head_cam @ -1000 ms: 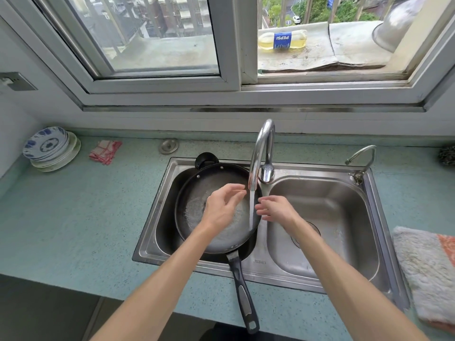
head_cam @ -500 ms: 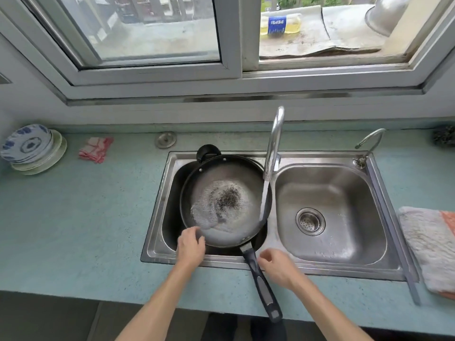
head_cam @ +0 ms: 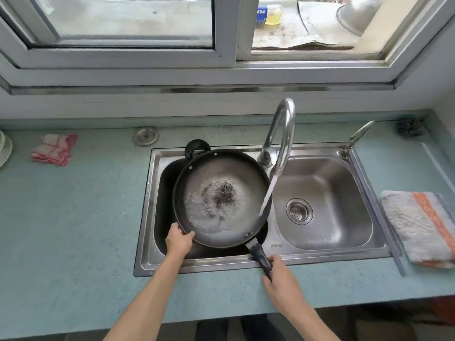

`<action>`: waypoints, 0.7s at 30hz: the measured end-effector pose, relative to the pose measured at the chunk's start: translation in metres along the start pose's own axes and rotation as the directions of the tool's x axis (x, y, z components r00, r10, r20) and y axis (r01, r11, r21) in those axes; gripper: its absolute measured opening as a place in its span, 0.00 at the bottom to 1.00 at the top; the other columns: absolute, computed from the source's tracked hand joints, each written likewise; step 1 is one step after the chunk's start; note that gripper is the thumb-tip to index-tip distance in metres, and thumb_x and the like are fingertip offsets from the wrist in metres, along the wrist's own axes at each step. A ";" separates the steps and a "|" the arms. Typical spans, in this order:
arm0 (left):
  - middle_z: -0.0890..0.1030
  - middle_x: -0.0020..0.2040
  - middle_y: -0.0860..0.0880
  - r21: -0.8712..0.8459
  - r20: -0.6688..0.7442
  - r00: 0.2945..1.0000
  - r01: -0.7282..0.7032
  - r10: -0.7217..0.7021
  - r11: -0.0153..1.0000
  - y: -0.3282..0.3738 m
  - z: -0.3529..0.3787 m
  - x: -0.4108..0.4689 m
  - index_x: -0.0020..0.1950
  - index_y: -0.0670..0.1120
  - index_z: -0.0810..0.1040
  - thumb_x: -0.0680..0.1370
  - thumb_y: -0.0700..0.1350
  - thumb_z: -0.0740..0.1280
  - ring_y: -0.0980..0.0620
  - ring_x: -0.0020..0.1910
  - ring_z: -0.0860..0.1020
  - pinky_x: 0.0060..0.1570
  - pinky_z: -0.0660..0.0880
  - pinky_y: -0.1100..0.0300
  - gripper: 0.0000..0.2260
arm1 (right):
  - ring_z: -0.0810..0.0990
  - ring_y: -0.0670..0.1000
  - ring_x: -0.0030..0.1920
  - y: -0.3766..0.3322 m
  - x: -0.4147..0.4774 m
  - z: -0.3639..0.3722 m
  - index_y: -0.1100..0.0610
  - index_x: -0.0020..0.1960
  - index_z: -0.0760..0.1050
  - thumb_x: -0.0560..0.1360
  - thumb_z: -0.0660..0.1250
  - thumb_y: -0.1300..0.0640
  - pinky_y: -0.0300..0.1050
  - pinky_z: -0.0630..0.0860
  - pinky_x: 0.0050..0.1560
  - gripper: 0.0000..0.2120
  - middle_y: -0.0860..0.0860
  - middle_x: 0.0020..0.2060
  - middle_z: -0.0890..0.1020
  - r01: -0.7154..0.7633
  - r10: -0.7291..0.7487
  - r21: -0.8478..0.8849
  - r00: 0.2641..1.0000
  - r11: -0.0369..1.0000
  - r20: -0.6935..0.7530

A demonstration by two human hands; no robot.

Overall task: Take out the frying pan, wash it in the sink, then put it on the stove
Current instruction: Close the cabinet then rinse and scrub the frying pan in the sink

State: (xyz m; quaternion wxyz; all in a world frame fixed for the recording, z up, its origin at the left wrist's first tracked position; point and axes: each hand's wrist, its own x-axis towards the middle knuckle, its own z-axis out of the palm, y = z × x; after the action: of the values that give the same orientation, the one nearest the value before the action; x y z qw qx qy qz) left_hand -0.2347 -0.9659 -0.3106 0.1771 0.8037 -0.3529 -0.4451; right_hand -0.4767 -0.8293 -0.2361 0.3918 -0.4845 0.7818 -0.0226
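Note:
A black frying pan (head_cam: 221,195) rests over the left basin of the steel double sink (head_cam: 327,257). Foamy water and dark specks cover its bottom. Water runs from the curved tap (head_cam: 283,134) onto the pan's right rim. My left hand (head_cam: 178,239) grips the pan's near left rim. My right hand (head_cam: 280,284) is closed around the black handle (head_cam: 259,258), which sticks out over the sink's front edge. The far end of the handle is hidden under that hand.
A small second tap (head_cam: 357,136) stands at the sink's back right. A striped towel (head_cam: 423,225) lies on the counter at the right. A pink cloth (head_cam: 54,150), a metal plug (head_cam: 145,135) and a plate edge (head_cam: 5,150) sit at the left. The window sill is behind.
Both hands left the running water and came back to the near side. The left hand took the pan's rim. The right hand closed on the handle.

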 end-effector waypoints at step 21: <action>0.80 0.53 0.37 -0.193 0.229 0.945 0.280 -0.234 0.941 -0.018 0.019 0.028 0.48 0.37 0.75 0.70 0.25 0.72 0.44 0.41 0.81 0.27 0.82 0.57 0.12 | 0.78 0.50 0.42 0.004 -0.001 -0.007 0.51 0.50 0.66 0.75 0.66 0.54 0.47 0.75 0.44 0.09 0.48 0.41 0.78 -0.121 0.121 -0.011 0.993 0.993 0.007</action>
State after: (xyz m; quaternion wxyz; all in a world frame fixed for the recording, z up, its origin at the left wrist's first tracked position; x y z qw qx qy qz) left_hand -0.2335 -0.9730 -0.3488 0.1691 0.7685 -0.2086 -0.5808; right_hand -0.4839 -0.8292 -0.2318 0.3929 -0.4383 0.8084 0.0075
